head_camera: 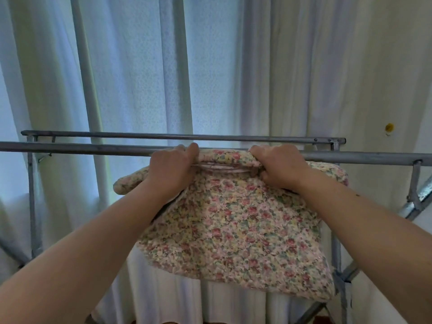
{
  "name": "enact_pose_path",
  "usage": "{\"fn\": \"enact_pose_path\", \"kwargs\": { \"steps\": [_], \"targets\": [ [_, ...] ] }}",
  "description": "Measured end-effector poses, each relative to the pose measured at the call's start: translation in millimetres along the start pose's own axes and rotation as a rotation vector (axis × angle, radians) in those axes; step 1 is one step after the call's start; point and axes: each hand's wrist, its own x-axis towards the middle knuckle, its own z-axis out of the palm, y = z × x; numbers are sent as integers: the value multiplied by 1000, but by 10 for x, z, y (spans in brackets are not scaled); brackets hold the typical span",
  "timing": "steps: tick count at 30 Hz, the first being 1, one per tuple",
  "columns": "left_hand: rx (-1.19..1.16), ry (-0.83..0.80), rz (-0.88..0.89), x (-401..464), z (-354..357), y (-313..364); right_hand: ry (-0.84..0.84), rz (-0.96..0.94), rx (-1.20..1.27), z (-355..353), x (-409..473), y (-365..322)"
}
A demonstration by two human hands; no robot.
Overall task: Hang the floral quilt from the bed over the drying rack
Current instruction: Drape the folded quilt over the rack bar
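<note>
Both forearms reach in from 7 and 5 o'clock. Left hand [173, 167] and right hand [279, 166] each clutch a folded bunch of the quilt [233, 230] at its top edge, fingers curled tight around it. Its cloth is puffy, pale, covered in small pink, red and yellow flowers. Its folded top lies across, 9 to 3 o'clock, pressed against the near bar of the rack [93, 148]; its bulk hangs toward 6 o'clock. Curtains [140, 66] hang behind the rack.
</note>
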Motion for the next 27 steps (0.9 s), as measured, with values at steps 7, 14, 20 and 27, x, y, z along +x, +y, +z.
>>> {"fn": "enact_pose_path", "kwargs": {
  "steps": [7,14,20,27],
  "targets": [
    [-57,-25,18,36,173,-131,-7,90,49,-104,55,-36],
    [-97,-57,57,190,63,-213,-5,154,106,-162,-11,76],
    [-28,-74,85,286,-65,-283,23,111,70,-289,88,187],
    [-71,-62,92,303,100,-336,33,20,38,-191,162,170]
  ]
}}
